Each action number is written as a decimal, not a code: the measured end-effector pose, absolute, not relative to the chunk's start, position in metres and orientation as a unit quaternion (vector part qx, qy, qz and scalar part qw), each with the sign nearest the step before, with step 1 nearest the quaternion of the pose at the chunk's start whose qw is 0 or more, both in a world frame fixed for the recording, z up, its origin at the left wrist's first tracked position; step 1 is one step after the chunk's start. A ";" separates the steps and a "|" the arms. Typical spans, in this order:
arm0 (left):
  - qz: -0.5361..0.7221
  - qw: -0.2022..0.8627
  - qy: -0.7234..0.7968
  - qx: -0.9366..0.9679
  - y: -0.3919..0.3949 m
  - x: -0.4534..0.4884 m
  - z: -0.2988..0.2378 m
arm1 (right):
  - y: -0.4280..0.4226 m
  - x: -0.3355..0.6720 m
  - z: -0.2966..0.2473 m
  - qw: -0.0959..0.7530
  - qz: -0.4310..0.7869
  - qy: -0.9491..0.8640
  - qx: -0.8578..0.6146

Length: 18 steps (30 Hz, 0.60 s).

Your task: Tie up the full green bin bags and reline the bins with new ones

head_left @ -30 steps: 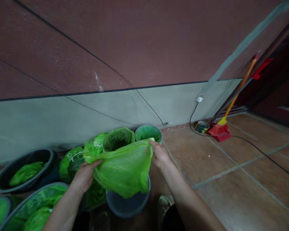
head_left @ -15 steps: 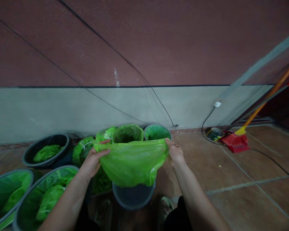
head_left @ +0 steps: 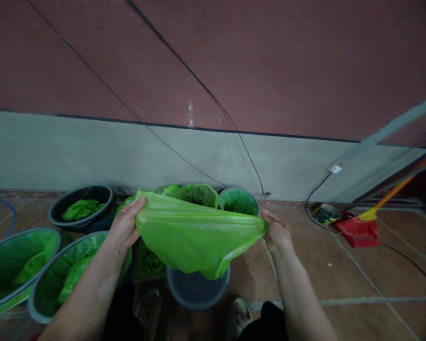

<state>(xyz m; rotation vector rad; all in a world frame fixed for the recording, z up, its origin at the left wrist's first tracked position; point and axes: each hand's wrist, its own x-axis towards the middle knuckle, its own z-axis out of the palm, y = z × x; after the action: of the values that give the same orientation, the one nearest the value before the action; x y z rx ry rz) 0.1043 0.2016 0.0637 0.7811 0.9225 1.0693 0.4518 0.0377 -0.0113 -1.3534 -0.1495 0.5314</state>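
Note:
A translucent green plastic bag (head_left: 195, 237) is stretched wide between my two hands. My left hand (head_left: 125, 226) grips its left edge with thumb on top. My right hand (head_left: 277, 233) pinches the right edge. The bag hangs just above an unlined grey bin (head_left: 198, 290) that stands on the tiled floor between my feet.
Several bins lined with green bags stand at the left (head_left: 62, 279) and along the wall (head_left: 238, 201). A black tub (head_left: 81, 212) holds crumpled green bags. A red dustpan and broom (head_left: 358, 229) lean at the right. Black cables cross the wall and floor.
My hands have drawn apart, pulling the bag's mouth wider and lifting it slightly. The view has swung to the left, showing more lined bins.

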 end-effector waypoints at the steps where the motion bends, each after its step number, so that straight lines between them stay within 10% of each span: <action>1: 0.490 0.684 0.416 0.344 0.203 0.103 0.065 | 0.036 0.454 -0.011 0.742 0.261 -0.067 -0.614; 18: 0.590 0.543 0.486 0.348 0.220 0.096 0.054 | 0.025 0.431 0.033 0.670 0.415 -0.196 -0.583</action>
<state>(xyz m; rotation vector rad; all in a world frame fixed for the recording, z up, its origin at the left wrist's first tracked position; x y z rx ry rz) 0.0956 0.2202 0.0540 0.8258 1.1535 1.4008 0.4312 0.0249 0.0328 -1.3143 -0.4410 0.9355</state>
